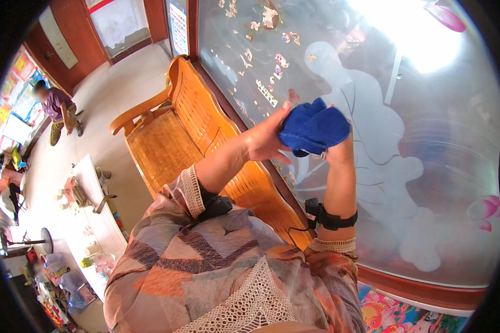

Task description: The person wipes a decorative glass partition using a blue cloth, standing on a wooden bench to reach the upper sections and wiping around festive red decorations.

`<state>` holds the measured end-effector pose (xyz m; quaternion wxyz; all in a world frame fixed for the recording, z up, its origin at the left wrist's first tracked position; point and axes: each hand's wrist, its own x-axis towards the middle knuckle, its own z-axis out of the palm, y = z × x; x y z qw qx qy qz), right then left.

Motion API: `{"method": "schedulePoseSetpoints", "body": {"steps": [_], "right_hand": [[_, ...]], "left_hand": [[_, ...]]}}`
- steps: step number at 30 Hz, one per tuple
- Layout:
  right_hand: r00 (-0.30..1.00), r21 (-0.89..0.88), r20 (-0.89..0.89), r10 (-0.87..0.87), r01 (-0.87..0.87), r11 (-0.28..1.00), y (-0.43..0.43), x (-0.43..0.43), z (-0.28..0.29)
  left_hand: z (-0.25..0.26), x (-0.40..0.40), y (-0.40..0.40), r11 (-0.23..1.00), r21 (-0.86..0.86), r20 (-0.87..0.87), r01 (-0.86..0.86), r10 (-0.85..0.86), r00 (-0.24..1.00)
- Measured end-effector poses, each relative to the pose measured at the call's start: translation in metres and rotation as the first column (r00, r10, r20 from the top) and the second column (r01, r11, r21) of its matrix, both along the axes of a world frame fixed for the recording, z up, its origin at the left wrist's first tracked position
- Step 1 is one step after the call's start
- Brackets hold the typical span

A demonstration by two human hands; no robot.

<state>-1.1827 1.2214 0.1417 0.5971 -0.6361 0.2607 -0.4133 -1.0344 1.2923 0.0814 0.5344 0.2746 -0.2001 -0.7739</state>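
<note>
A bunched blue cloth [314,127] is raised in front of a frosted glass panel [437,120] with a pale painted figure and several small stickers. My right hand [339,150] holds the cloth from below, its fingers mostly hidden behind the fabric. My left hand [271,135] is at the cloth's left edge with the fingers spread apart; whether it touches the cloth is hard to tell. Both forearms reach up and away from my body, over the back of a wooden bench.
A wooden bench [162,152] with a woven seat stands along the glass panel's frame. To the left, a long white table [98,200] carries a bag and other items. A person [58,108] is farther off at the upper left. A colourful fish picture [400,312] lies below the panel.
</note>
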Motion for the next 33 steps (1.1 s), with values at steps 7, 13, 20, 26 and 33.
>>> {"method": "schedulePoseSetpoints", "body": {"steps": [7,13,20,26,33], "right_hand": [[0.974,-0.007,0.037,-0.224,0.225,0.974,-0.007,-0.007,-0.014],[0.977,-0.244,-0.147,-0.152,0.113,0.963,0.003,-0.006,-0.032],[0.901,0.044,0.048,-0.431,0.429,0.902,0.007,-0.025,-0.019],[0.831,-0.145,-0.179,-0.527,0.507,0.849,0.037,-0.102,-0.047],[0.744,0.196,-0.107,-0.660,0.666,0.720,0.087,-0.178,-0.135]], "left_hand": [[-0.013,0.011,-0.006,0.974,-0.120,-0.352,-0.193,0.140,0.926],[-0.019,0.013,-0.017,0.974,-0.139,-0.420,-0.177,0.104,0.901],[0.005,0.014,-0.037,0.947,-0.087,-0.250,-0.309,0.279,0.927],[0.137,0.096,-0.167,-0.012,-0.628,-0.246,-0.778,0.952,0.183],[0.227,-0.018,-0.248,-0.557,-0.828,-0.552,0.054,0.796,-0.250]]}}
